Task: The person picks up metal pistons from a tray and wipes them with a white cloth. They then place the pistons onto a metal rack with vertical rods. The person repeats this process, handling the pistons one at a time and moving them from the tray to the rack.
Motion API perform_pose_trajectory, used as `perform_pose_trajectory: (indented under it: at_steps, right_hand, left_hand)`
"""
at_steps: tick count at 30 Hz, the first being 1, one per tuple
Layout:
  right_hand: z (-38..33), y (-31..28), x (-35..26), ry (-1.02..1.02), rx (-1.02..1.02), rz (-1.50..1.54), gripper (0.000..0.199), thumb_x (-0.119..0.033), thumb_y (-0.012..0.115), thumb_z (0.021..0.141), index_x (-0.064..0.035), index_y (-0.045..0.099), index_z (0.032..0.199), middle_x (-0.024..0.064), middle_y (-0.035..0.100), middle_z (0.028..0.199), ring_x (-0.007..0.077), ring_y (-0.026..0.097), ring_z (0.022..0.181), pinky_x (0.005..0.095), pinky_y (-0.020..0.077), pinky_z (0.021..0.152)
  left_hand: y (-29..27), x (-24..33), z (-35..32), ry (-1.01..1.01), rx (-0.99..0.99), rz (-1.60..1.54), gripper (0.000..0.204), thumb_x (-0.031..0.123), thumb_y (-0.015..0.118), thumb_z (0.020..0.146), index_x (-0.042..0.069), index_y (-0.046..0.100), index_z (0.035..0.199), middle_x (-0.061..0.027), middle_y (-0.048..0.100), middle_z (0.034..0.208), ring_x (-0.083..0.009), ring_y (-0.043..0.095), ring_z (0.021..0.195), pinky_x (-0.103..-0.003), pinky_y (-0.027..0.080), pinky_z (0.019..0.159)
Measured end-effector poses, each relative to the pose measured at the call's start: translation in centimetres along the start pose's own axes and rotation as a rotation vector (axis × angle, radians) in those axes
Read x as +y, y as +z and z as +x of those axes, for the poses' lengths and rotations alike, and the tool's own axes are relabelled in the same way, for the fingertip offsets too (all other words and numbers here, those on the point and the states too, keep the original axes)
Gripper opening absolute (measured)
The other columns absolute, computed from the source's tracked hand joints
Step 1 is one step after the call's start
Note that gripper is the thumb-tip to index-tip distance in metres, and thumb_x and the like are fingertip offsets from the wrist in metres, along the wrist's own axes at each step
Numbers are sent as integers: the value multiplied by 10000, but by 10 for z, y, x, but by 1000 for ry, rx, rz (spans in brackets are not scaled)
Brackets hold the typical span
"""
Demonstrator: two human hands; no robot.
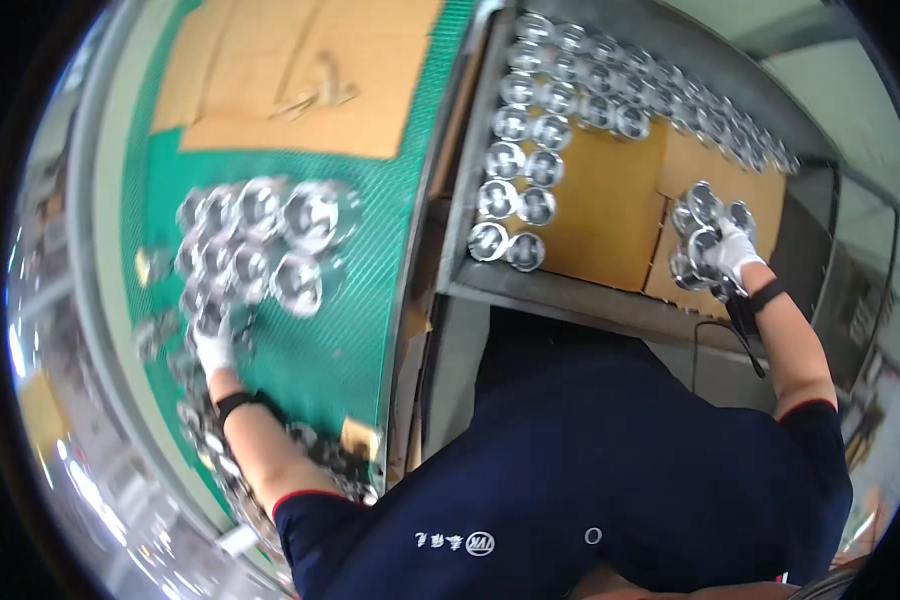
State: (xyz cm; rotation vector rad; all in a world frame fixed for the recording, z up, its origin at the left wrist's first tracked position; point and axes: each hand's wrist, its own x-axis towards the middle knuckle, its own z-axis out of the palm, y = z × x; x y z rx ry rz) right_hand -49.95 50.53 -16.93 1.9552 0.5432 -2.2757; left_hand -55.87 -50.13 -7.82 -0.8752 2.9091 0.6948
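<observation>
My left hand (pixel 213 347), in a white glove, has its fingers at the rim of a shiny metal piston (pixel 208 318). This is at the near end of a cluster of upright pistons (pixel 252 265) on a green mat (pixel 355 290). The cluster is somewhat blurred. Far to the right, my gloved right hand (pixel 734 250) closes on a piston (pixel 704 246) within a small group. That group sits on brown cardboard (pixel 610 210) in a grey metal tray (pixel 550 300). Its fingertips are partly hidden among the pistons.
Rows of pistons (pixel 535 170) line the tray's left and far sides. A cardboard sheet (pixel 300 80) lies on the far mat, with a crumpled glove-like thing (pixel 320 92) on it. More metal parts (pixel 205 430) crowd beside my left forearm. A metal rail (pixel 870 190) stands right of the tray.
</observation>
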Motion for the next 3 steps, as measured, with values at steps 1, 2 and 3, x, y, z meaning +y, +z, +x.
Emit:
perform_pose_trajectory:
  at_steps: [1,2,3]
  right_hand:
    - [9,0,8,62,22,-63,318,-317,634,1031,-99,590,1258,82,653,1186,241,600,1068,431,486,1002]
    - [22,-8,20,144,32,-100,380,-358,658,1013,-102,577,1281,120,654,1210,254,607,1081,455,484,1031]
    - [15,-28,24,97,67,-40,380,-358,658,1013,-102,577,1281,120,654,1210,254,607,1081,455,484,1031]
  left_hand:
    - [-16,-50,34,-8,-137,-643,633,179,717,932,22,474,1494,-185,580,1448,-237,614,1252,-420,488,1057]
    - [-37,-65,81,-87,-294,-1263,661,148,722,920,40,451,1514,-182,553,1480,-237,603,1272,-448,469,1092]
    - [17,-51,130,-76,-381,-1279,661,148,722,920,40,451,1514,-182,553,1480,-237,603,1272,-448,469,1092]
